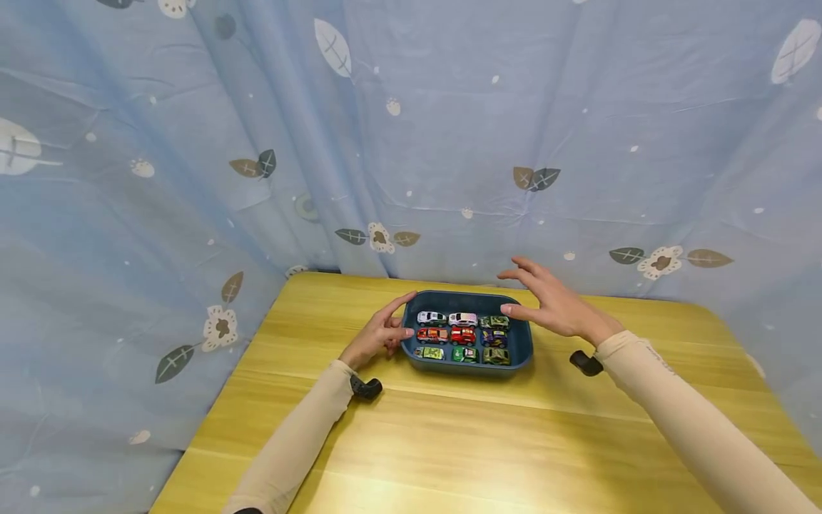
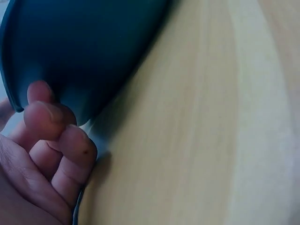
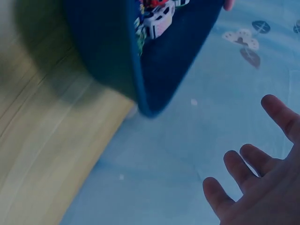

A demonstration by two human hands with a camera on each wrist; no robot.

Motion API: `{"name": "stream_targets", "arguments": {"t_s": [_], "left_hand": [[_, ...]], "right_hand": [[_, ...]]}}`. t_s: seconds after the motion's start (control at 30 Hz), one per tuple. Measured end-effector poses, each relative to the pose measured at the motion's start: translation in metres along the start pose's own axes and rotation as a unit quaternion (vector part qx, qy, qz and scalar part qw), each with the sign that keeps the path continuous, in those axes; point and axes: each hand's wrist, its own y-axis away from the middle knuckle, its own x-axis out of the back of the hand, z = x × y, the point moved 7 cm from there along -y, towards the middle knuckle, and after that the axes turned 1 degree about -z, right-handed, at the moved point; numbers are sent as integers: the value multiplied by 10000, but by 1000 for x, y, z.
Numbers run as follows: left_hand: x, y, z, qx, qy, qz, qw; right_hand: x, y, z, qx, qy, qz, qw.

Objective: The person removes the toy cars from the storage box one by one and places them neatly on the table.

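A dark blue plastic bin [image 1: 467, 369] stands on the table, with several toy cars [image 1: 463, 335] in three rows inside. Among them are a white one [image 1: 432, 318], a red one [image 1: 463, 336] and a green one [image 1: 465, 354]. My left hand [image 1: 379, 333] grips the bin's left end, thumb over the rim and other fingers outside. In the left wrist view, curled fingers [image 2: 77, 145] sit against the outer wall. At the right end, my right hand [image 1: 557, 303] hovers with spread, empty fingers; its thumb overlaps the bin's rim in the head view.
The yellow wood-grain table [image 1: 411, 442] reaches back to a blue curtain [image 1: 449, 128] printed with leaves and flowers. A black wrist device [image 1: 366, 387] sits on the left wrist, and another black device [image 1: 586, 363] on the right.
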Motion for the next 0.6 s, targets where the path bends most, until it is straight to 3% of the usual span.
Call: {"name": "stream_targets", "arguments": {"t_s": [0.6], "left_hand": [[0, 1, -6, -17, 163, -148, 9998]], "right_hand": [[-55, -70, -32, 285, -38, -784, 9965]]}}
